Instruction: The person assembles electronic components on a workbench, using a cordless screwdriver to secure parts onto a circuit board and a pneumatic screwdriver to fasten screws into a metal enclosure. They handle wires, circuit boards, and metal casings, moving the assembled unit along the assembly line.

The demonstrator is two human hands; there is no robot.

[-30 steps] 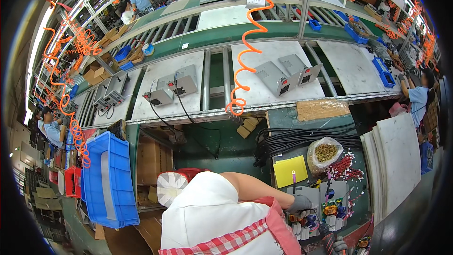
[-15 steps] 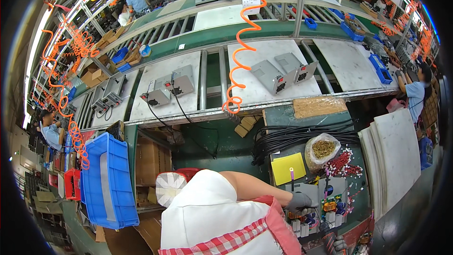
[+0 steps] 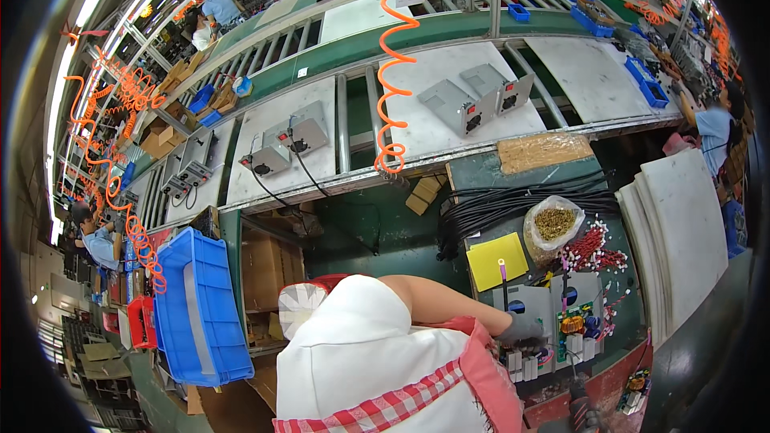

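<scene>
My left hand (image 3: 523,329), in a grey glove, rests on the left of two open grey metal cases (image 3: 521,298). Its fingers bend down over the parts inside, and what they grip, if anything, is hidden. Below it pale heat sinks (image 3: 525,366) stand up. The right case holds a circuit board (image 3: 579,326) with yellow-orange coils. At the lower edge my gloved right hand (image 3: 587,419) is closed round a dark, screwdriver-like tool (image 3: 577,390). Its thin shaft points up toward the boards.
Behind the cases lie a yellow pad (image 3: 495,263), a bag of brass-coloured small parts (image 3: 553,224), red-and-white wires (image 3: 592,248) and black cables (image 3: 521,204). White sheets (image 3: 682,240) stand right, blue bins (image 3: 200,305) left. A roller conveyor (image 3: 345,124) carries metal cases; an orange coiled hose (image 3: 399,72) hangs above.
The whole view has shifted, so the bench appears higher and slightly to the right. My left hand stays on the left case. The tool in my right hand shows more upright, slightly farther right.
</scene>
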